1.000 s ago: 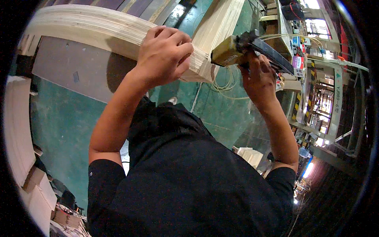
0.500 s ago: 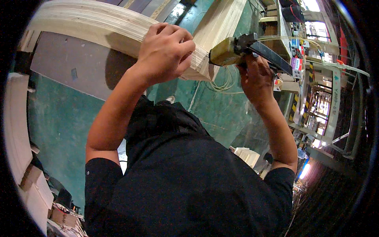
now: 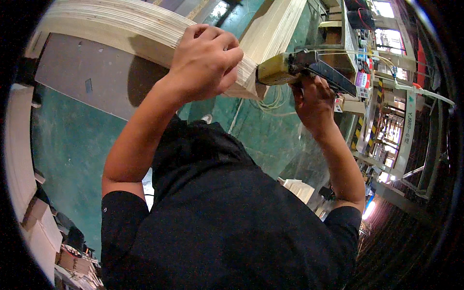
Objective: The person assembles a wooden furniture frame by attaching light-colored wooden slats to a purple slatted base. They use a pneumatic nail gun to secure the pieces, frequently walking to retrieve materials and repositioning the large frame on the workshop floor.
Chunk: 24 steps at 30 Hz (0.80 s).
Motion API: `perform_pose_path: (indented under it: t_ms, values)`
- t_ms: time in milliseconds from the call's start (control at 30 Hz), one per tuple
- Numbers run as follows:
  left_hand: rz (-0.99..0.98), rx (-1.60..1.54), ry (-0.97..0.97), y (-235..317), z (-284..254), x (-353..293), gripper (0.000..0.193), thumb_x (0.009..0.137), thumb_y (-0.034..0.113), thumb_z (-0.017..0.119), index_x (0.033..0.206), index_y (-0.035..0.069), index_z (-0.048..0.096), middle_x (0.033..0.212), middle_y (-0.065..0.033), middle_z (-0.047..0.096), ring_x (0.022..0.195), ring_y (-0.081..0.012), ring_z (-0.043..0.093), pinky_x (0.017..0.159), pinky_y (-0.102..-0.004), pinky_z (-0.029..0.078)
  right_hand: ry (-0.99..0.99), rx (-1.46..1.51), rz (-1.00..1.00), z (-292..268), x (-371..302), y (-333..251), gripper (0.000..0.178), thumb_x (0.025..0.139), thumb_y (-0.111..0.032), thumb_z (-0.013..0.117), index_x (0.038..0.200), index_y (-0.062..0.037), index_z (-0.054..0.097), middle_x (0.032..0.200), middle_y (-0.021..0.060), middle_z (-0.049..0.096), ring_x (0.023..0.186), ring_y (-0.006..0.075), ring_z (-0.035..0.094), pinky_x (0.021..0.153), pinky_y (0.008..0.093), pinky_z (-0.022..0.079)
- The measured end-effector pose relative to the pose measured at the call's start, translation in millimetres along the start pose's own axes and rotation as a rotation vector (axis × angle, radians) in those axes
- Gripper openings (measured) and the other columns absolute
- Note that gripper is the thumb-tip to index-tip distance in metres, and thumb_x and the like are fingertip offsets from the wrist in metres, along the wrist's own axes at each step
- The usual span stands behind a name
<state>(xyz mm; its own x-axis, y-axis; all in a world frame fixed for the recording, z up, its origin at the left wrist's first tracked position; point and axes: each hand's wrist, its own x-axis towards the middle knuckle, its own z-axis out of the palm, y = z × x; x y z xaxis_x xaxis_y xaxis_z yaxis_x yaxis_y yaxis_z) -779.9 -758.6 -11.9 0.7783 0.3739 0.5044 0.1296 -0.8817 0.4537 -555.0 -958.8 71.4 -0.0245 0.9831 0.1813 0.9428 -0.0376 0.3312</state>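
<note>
My left hand (image 3: pixel 205 63) is closed over the near edge of a long stack of thin pale wooden boards (image 3: pixel 121 24), close to its right end. The fingers curl over the wood, and their tips are partly hidden. In my right hand (image 3: pixel 316 104) is a pneumatic nail gun (image 3: pixel 278 69) with a yellow body and a long dark magazine. My fingers wrap its handle, mostly out of sight. The yellow end of the gun is at the corner where the stack meets a second wooden stack (image 3: pixel 278 29); whether it touches the wood I cannot tell.
A grey panel (image 3: pixel 104 72) lies under the long stack. Below is a green floor (image 3: pixel 72 145) with a coiled pale hose (image 3: pixel 273 99). Shelving and machinery frames (image 3: pixel 408 130) stand at the right. Pale boards (image 3: pixel 19 140) are stacked at the far left.
The nail gun and my right hand have dropped slightly, and the gun's magazine tilts a little differently. My left hand has shifted slightly right and up. The whole view has moved a little.
</note>
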Motion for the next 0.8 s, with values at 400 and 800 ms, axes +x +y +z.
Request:
perform_pose_path:
  t_ms: [400,800]
  values:
    - [-0.009,0.007,-0.085,1.6,-5.0,5.3,0.019,0.081,0.022,0.073,0.099,0.016,0.066,0.117,-0.0031,0.064,0.119,-0.0271,0.056,0.108,-0.0496,0.035,0.082,0.041,0.001,14.2,-14.3,14.9,0.044,0.083,-0.011,0.081,0.119,-0.0061,0.058,0.107,0.0165,0.068,0.096,0.0354,0.067,0.081,0.0433,0.055]
    - [-0.067,0.154,-0.491,67.5,1.6,63.4,0.031,0.081,0.025,0.076,0.111,0.020,0.073,0.118,-0.0084,0.062,0.119,-0.0297,0.055,0.114,-0.0654,0.024,-0.038,0.794,0.879,189.8,-250.7,92.2,0.075,0.083,-0.008,0.075,0.146,-0.0009,0.033,0.130,0.0228,0.055,0.118,0.0367,0.057,0.102,0.0438,0.044]
